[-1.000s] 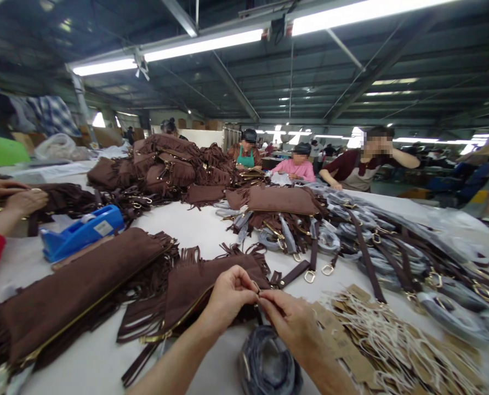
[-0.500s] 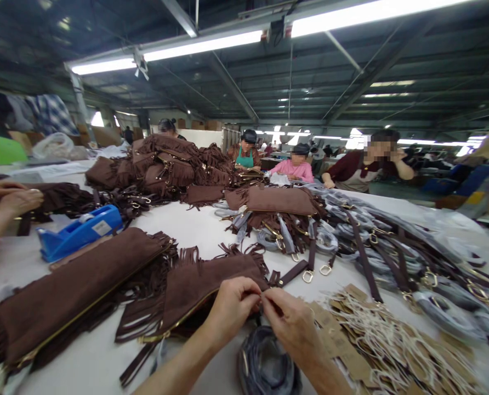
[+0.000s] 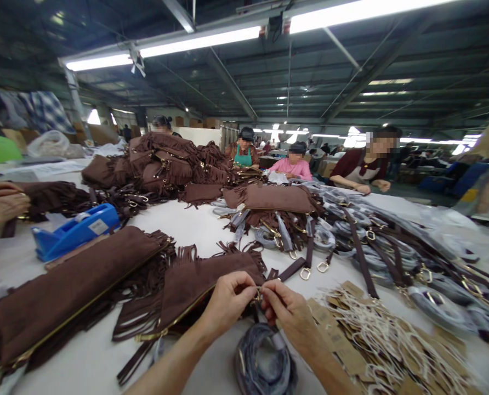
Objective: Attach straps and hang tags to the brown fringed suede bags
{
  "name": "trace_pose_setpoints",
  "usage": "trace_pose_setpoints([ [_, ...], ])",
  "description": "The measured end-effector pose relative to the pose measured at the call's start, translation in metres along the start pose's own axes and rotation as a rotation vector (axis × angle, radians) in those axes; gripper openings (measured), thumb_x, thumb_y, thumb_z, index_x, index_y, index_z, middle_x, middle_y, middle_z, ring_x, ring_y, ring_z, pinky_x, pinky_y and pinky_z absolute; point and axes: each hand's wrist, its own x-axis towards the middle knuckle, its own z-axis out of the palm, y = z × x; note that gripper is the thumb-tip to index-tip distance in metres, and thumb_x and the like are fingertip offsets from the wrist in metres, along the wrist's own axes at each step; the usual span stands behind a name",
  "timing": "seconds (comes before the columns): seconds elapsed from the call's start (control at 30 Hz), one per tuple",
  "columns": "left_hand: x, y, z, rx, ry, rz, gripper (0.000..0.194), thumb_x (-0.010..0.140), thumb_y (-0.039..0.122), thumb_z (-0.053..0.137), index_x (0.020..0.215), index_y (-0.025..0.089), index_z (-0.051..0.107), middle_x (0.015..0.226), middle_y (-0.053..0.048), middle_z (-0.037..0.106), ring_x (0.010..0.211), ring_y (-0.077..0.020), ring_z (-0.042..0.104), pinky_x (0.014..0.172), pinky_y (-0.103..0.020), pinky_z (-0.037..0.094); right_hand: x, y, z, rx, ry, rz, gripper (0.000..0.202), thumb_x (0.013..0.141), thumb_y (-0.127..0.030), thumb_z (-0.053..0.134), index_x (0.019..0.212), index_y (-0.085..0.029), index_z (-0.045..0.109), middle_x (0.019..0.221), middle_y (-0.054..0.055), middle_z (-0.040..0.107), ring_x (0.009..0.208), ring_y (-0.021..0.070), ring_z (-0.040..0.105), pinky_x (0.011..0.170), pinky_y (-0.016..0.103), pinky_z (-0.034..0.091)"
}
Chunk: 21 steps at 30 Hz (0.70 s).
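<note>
Our left hand point(image 3: 231, 300) and right hand point(image 3: 284, 307), fingertips nearly meeting, pinch a small metal fitting point(image 3: 256, 295) between them at the near right end of a brown fringed bag point(image 3: 207, 282) on the white table point(image 3: 174, 216). A plastic-wrapped coiled strap point(image 3: 265, 359) lies just below our hands, with tags point(image 3: 339, 340) to the right. At left, beyond a second fringed bag point(image 3: 75, 285), sits a blue tape dispenser point(image 3: 78, 230).
</note>
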Motion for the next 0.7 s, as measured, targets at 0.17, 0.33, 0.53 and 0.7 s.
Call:
trace_pose_setpoints([
  [0.17, -0.0008, 0.0067, -0.0007, 0.057, -0.023, 0.021, 0.015, 0.076, 0.021, 0.055, 0.067, 0.016, 0.064, 0.068, -0.001, 0.061, 0.069, -0.0152, 0.054, 0.064, -0.023, 0.039, 0.0006, 0.0045, -0.0014, -0.036, -0.019, -0.065, 0.039, 0.089, -0.058, 0.051, 0.081, -0.023, 0.065, 0.065, -0.001, 0.061, 0.053, 0.0146, 0.060, 0.048, 0.023, 0.052],
  [0.33, -0.0011, 0.0095, -0.0014, 0.102, -0.024, 0.037, 0.014, 0.076, 0.017, 0.055, 0.065, 0.016, 0.064, 0.067, -0.001, 0.062, 0.068, -0.0150, 0.054, 0.065, -0.023, 0.038, 0.0010, 0.0069, -0.0025, -0.055, -0.026, -0.088, 0.036, 0.091, -0.054, 0.050, 0.080, -0.022, 0.064, 0.064, -0.001, 0.061, 0.053, 0.0148, 0.060, 0.049, 0.024, 0.053],
  [0.53, -0.0011, 0.0075, -0.0005, 0.124, -0.023, 0.053, 0.014, 0.076, 0.016, 0.054, 0.065, 0.016, 0.064, 0.068, 0.000, 0.063, 0.069, -0.0149, 0.055, 0.066, -0.023, 0.039, 0.0012, 0.0068, -0.0011, -0.110, -0.027, -0.111, 0.032, 0.092, -0.050, 0.049, 0.082, -0.023, 0.064, 0.064, -0.001, 0.061, 0.052, 0.0146, 0.060, 0.048, 0.023, 0.052],
  [0.7, -0.0020, 0.0073, -0.0004, 0.152, -0.030, 0.076, 0.014, 0.074, 0.013, 0.052, 0.064, 0.017, 0.062, 0.067, 0.000, 0.062, 0.068, -0.0145, 0.055, 0.066, -0.023, 0.038, 0.0006, -0.0007, -0.0021, -0.232, -0.045, -0.187, 0.027, 0.093, -0.040, 0.046, 0.081, -0.023, 0.063, 0.063, -0.002, 0.060, 0.053, 0.0143, 0.059, 0.050, 0.023, 0.048],
])
